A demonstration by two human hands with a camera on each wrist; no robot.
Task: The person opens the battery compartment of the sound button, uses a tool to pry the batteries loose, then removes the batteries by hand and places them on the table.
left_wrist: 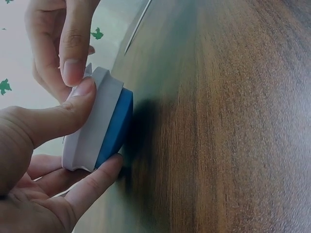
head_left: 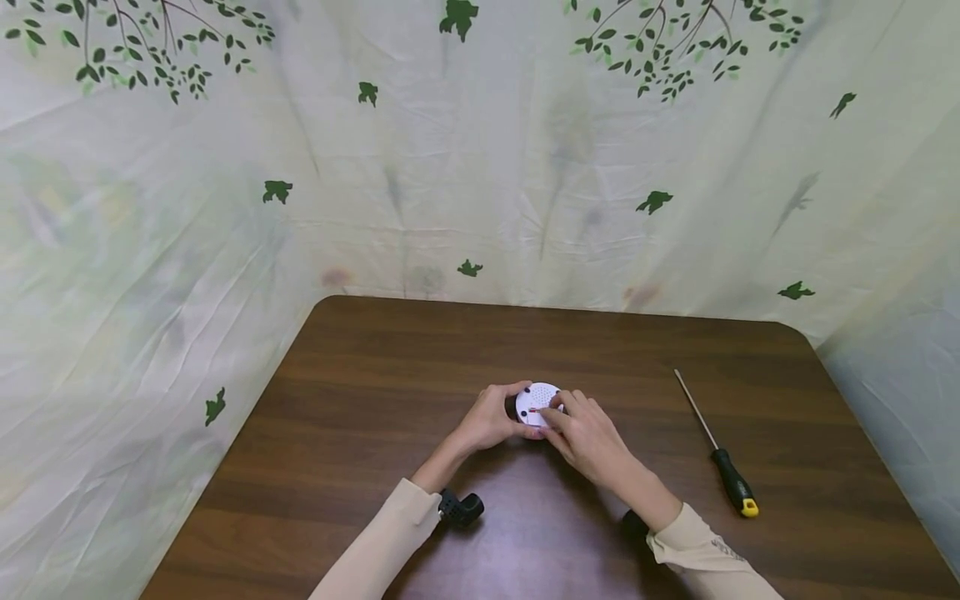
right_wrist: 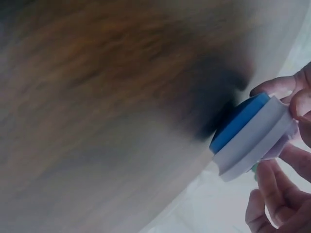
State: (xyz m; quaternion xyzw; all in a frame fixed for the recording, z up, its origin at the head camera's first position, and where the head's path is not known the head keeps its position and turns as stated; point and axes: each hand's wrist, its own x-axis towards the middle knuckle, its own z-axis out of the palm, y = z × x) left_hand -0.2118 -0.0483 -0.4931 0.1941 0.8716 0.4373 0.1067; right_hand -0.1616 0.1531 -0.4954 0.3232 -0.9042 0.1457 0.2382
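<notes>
A small round device (head_left: pixel 538 396) is held above the table, its white perforated face turned up. Dark round spots dot that face, and a small red part (head_left: pixel 534 409) shows near its middle. My left hand (head_left: pixel 491 417) grips the device from the left, thumb and fingers around its rim. At its right side my right hand (head_left: pixel 588 433) has curled fingertips on the face and thumb at the lower rim. Edge-on in the left wrist view, the white casing (left_wrist: pixel 99 116) sits over a blue underside (left_wrist: pixel 116 128). A pale purple piece (right_wrist: pixel 283 141) juts from the face in the right wrist view.
A screwdriver (head_left: pixel 716 450) with a black and yellow handle lies on the brown wooden table (head_left: pixel 390 358), right of my hands. Pale cloth (head_left: pixel 510 167) with printed leaves hangs behind and beside the table.
</notes>
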